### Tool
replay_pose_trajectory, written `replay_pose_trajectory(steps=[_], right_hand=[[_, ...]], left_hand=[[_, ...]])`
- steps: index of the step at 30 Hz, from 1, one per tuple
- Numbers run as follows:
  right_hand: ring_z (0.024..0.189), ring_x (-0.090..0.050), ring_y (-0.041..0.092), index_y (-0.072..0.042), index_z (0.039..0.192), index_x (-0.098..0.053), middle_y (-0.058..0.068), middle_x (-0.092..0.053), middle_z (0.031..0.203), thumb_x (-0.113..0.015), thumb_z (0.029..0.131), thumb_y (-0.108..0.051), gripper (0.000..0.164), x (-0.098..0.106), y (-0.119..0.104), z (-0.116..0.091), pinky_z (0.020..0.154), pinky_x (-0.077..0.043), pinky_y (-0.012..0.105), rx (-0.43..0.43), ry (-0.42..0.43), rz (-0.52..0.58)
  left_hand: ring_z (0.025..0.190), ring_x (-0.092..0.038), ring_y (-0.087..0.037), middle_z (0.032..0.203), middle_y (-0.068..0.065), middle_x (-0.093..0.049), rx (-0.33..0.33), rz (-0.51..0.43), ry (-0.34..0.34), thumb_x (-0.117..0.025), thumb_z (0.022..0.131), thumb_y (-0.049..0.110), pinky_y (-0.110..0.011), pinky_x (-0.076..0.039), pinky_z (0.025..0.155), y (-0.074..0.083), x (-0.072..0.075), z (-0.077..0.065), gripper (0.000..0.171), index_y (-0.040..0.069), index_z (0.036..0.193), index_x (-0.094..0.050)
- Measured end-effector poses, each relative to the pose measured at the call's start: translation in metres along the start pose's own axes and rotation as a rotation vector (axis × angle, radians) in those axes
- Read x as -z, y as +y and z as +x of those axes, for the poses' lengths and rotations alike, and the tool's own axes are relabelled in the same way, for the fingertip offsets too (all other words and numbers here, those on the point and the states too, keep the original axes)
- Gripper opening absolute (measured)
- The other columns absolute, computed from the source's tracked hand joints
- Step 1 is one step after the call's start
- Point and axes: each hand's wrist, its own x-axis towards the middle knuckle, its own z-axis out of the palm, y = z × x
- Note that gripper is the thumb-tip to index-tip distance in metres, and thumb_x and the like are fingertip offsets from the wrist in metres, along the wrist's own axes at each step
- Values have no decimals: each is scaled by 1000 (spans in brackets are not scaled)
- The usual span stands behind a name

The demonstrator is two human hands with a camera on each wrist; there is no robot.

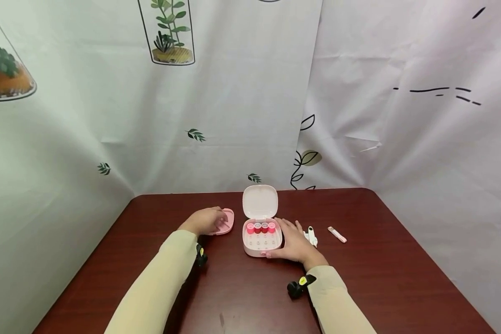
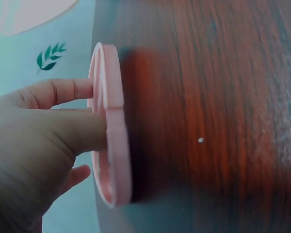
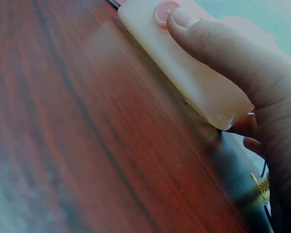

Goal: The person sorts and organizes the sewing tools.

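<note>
A pale pink box [image 1: 256,252] stands on the table with its lid [image 1: 260,202] raised at the back. Several thread spools [image 1: 257,228], pink and dark red, stand in a row inside, behind rows of small pegs. My right hand [image 1: 294,241] grips the box's right side; in the right wrist view its thumb lies at the round pink clasp [image 3: 166,13]. To the left, my left hand [image 1: 206,221] pinches a shallow pink tray [image 1: 228,219]. The left wrist view shows the thumb and fingers reaching inside the tray's rim [image 2: 117,160]. Whether it touches the table is unclear.
Right of my right hand lies a small white item [image 1: 311,235], partly hidden. Farther right is a slim white-and-pink piece [image 1: 337,234]. The dark red wooden table [image 1: 242,297] ends at a white printed curtain [image 1: 250,102] behind.
</note>
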Motion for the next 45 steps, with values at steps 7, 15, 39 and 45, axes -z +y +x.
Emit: replay_pose_trajectory(steps=[7, 15, 39, 45], right_hand=[[143, -39, 32, -17, 152, -42, 9, -50, 149, -83, 60, -72, 115, 1, 1, 0, 121, -8, 59, 3, -2, 0], [144, -37, 33, -17, 153, -41, 7, -48, 151, -82, 60, -73, 116, 2, 2, -1, 121, -7, 60, -4, -11, -9], [142, -41, 27, -14, 152, -42, 6, -49, 151, -83, 64, -68, 111, 2, 0, -2, 120, -8, 62, 34, -14, 20], [143, -41, 27, -12, 153, -42, 7, -49, 151, -83, 65, -66, 111, 1, 0, -1, 120, -8, 63, 48, -8, 23]], left_hand=[[88, -55, -14, 98, 6, -56, 12, -29, -28, -77, 81, 0, -31, -51, 81, 12, 12, -2, 36, 21, 109, -72], [92, -56, -12, 100, 9, -57, -16, -55, -42, -78, 80, 3, -30, -52, 84, 34, 21, -6, 37, 24, 110, -74], [89, -54, -11, 104, 9, -62, -173, 71, -34, -79, 79, 12, -28, -51, 81, 97, 15, 10, 31, 26, 106, -75], [83, -53, -12, 101, 9, -61, -206, 110, -17, -76, 75, 8, -27, -49, 73, 109, 13, 15, 34, 25, 104, -74]])
